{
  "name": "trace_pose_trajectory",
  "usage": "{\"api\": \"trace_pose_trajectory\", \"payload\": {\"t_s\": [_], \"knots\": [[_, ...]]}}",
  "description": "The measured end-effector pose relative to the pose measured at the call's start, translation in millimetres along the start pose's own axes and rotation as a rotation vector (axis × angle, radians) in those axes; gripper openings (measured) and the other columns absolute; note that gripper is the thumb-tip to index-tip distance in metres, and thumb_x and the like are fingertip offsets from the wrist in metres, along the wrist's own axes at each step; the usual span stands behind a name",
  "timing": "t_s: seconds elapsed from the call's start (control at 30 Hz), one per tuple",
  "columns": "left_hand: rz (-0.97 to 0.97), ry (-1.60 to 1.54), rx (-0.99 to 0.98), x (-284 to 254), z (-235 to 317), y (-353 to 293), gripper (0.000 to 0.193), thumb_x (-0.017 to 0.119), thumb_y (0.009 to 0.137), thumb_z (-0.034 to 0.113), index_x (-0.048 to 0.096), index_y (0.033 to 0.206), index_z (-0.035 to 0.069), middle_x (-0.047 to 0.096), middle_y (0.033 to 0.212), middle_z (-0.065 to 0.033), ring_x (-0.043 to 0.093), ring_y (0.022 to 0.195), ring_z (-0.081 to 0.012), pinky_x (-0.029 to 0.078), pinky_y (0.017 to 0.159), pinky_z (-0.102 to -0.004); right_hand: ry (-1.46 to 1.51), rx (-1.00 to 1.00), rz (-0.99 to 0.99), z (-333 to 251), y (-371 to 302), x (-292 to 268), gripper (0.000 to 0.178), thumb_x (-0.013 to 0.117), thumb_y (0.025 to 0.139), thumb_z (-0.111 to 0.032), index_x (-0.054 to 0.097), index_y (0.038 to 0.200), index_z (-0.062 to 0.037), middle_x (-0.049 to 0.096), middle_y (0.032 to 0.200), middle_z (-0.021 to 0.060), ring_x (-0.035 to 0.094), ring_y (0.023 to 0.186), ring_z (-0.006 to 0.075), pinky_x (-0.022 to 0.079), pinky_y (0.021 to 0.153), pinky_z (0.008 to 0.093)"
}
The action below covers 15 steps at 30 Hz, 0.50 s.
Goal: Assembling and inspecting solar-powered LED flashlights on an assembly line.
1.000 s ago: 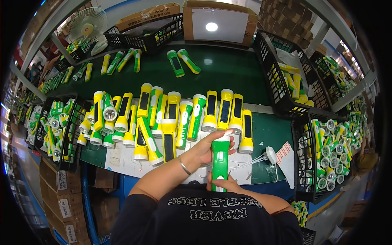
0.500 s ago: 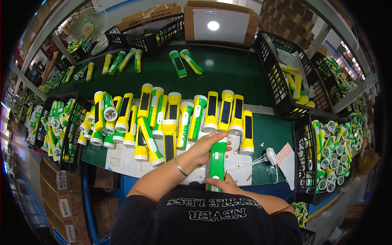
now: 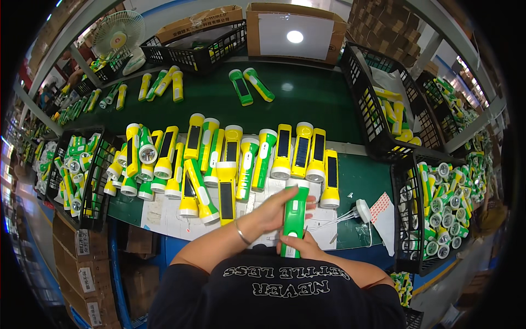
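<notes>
A green flashlight (image 3: pixel 295 216) with a white head stands lengthwise in front of my chest. My left hand (image 3: pixel 274 208) wraps its upper body from the left, a thin bracelet on the wrist. My right hand (image 3: pixel 304 245) grips its lower end from below. Just beyond lies a row of yellow and green flashlights (image 3: pixel 230 159) on the green bench (image 3: pixel 361 175), several with dark solar panels facing up.
Black wire baskets of flashlights stand at left (image 3: pixel 76 175) and right (image 3: pixel 438 208), another (image 3: pixel 383 109) at the back right. Cardboard boxes (image 3: pixel 296 33) and a fan (image 3: pixel 118 38) are behind. A white round device with a cord (image 3: pixel 361 211) and a sticker sheet (image 3: pixel 381 205) lie right of my hands.
The green flashlight has shifted slightly lower toward my body; both hands keep their hold on it.
</notes>
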<state>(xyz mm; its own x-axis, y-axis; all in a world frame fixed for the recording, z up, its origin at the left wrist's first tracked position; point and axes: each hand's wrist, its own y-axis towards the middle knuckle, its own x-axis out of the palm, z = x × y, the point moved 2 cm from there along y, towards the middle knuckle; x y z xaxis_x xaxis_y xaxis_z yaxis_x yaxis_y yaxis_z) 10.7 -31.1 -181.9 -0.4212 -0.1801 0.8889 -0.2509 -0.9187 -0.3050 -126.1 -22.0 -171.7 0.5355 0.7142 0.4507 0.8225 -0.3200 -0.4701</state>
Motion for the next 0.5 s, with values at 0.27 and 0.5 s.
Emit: {"api": "trace_pose_trajectory", "payload": {"t_s": [0.27, 0.5], "knots": [[0.261, 0.265, 0.203, -7.8, 2.5, -13.6, 0.034, 0.047, 0.092, 0.035, 0.039, 0.111, 0.008, 0.057, 0.083, -0.0096, 0.059, 0.074, -0.019, 0.051, 0.064, -0.0314, -0.391, -0.11, 0.013, -19.5, 14.7, -14.5, 0.035, 0.055, 0.088, -0.035, 0.053, 0.107, -0.0053, 0.055, 0.088, 0.0007, 0.049, 0.083, 0.0084, 0.042, 0.073, 0.0238], [0.22, 0.267, 0.242, 4.4, 36.0, -18.7, 0.031, 0.055, 0.089, 0.024, 0.038, 0.111, 0.01, 0.054, 0.087, -0.0085, 0.057, 0.074, -0.0168, 0.053, 0.064, -0.0334, -1.204, -0.745, 0.251, -78.1, 2.1, -17.8, 0.013, 0.05, 0.087, -0.019, 0.053, 0.083, -0.0067, 0.051, 0.074, 0.0083, 0.055, 0.066, 0.0226, 0.044, 0.058, 0.0314]]}}
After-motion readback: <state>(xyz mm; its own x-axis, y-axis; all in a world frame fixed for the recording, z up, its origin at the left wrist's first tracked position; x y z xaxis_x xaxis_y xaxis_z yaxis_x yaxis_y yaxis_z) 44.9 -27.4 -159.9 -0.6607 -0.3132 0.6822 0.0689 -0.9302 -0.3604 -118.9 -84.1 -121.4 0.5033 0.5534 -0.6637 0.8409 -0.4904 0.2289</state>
